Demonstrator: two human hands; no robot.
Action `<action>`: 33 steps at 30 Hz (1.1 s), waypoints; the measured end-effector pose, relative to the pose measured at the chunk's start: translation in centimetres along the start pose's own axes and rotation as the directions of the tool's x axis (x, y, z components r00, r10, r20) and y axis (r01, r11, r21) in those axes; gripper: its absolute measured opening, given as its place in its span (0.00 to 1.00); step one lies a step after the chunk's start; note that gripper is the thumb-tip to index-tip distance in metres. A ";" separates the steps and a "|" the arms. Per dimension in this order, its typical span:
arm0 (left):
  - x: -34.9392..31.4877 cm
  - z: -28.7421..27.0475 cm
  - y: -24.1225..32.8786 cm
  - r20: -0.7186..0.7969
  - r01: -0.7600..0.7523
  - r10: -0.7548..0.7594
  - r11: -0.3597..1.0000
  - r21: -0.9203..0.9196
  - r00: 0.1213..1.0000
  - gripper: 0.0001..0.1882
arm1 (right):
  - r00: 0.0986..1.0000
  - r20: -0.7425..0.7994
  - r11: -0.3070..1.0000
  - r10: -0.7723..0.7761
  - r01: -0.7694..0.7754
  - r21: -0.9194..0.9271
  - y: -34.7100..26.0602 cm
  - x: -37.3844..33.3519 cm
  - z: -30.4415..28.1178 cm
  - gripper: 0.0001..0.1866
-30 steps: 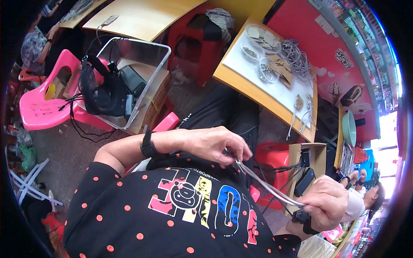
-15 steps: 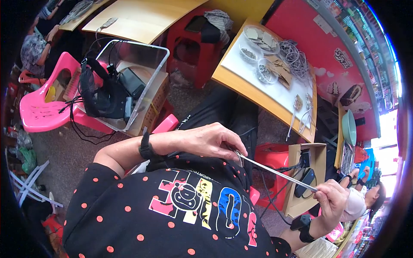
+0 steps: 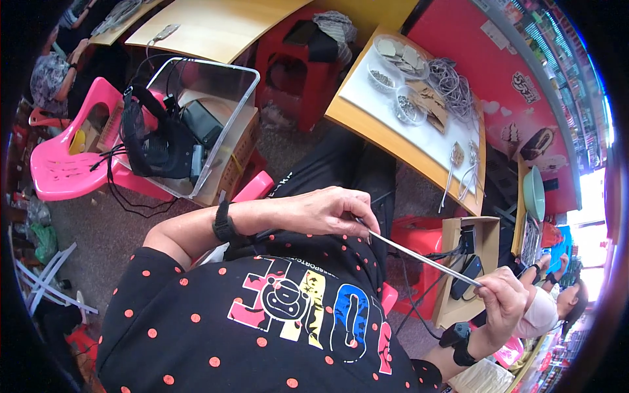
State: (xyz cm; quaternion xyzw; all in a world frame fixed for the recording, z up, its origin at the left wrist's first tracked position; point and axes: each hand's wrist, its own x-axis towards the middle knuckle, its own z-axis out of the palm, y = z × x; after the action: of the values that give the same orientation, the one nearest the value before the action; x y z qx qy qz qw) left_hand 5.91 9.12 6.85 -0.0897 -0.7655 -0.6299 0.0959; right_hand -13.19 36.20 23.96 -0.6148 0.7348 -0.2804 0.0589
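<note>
A thin grey cord (image 3: pixel 424 258) is stretched taut between my two hands in front of my shirt. My left hand (image 3: pixel 331 211) pinches its upper end, thumb against fingers. At the lower right, my right hand (image 3: pixel 503 300) has its fingers closed round the other end. Ahead and to the right is a small table (image 3: pixel 357 98). On it are a tangled bundle of grey cords (image 3: pixel 449 88), a clear tub of pale flat pieces (image 3: pixel 401 57), two tubs of small metallic bits (image 3: pixel 382 78) and brown card (image 3: pixel 431 110). A few loose cords (image 3: pixel 468 177) hang at its near edge.
To the left stand a pink chair (image 3: pixel 62 171) and a clear plastic bin (image 3: pixel 250 85) with a black bag (image 3: pixel 157 141). An open cardboard box (image 3: pixel 486 230) with black devices and cables is beyond my right hand, beside a red stool (image 3: pixel 419 237). Another person (image 3: pixel 540 313) sits far right.
The cord is still held at both ends. My right hand has shifted slightly up and left, its fingers turned a little. My left hand has hardly moved.
</note>
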 end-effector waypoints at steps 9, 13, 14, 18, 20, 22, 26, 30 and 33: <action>1.2 1.2 0.3 -0.119 0.155 -0.123 0.937 0.313 0.985 0.08 | 0.953 0.005 0.940 -0.304 0.300 -0.164 -3.0 2.5 2.4 0.12; 0.9 0.4 -0.1 -0.300 0.168 -0.051 0.910 0.380 0.953 0.08 | 0.978 -0.030 0.951 -0.207 0.194 -0.242 -2.1 2.5 2.5 0.09; 0.6 0.1 -0.5 -0.310 0.162 -0.042 0.913 0.374 0.950 0.07 | 0.993 -0.043 0.960 -0.114 0.098 -0.261 -1.2 2.2 2.6 0.07; -0.3 -0.3 -0.4 -0.391 0.120 0.044 0.915 0.385 0.919 0.08 | 0.992 -0.032 0.980 0.120 -0.124 -0.157 2.5 1.8 3.4 0.05; -0.3 -0.5 0.0 -0.429 0.157 -0.042 0.959 0.237 0.902 0.08 | 0.987 -0.042 0.980 0.155 -0.158 -0.116 3.4 1.5 3.9 0.04; -0.4 -0.7 0.1 -0.450 0.191 -0.135 0.978 0.081 0.883 0.08 | 0.979 -0.046 0.978 0.196 -0.199 -0.058 4.6 1.3 4.5 0.04; -0.3 -1.0 -0.7 -0.362 0.214 -0.168 0.972 0.093 0.917 0.08 | 0.962 0.028 0.963 0.270 -0.270 -0.020 6.9 1.8 5.6 0.04; -0.2 -1.1 -2.6 -0.334 0.258 -0.186 0.948 0.185 0.924 0.07 | 0.981 -0.011 0.981 0.192 -0.192 -0.018 8.8 2.9 7.3 0.05; 0.0 -1.1 -4.4 -0.346 0.307 -0.243 0.941 0.142 0.906 0.07 | 0.988 -0.042 0.987 0.146 -0.148 -0.061 8.7 4.7 8.3 0.04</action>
State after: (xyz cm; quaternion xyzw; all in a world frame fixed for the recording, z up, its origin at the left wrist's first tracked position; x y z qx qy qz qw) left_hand 4.85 7.24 2.90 0.1340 -0.8016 -0.5660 0.1384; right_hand -18.31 29.71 14.00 -0.5550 0.7877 -0.2632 0.0461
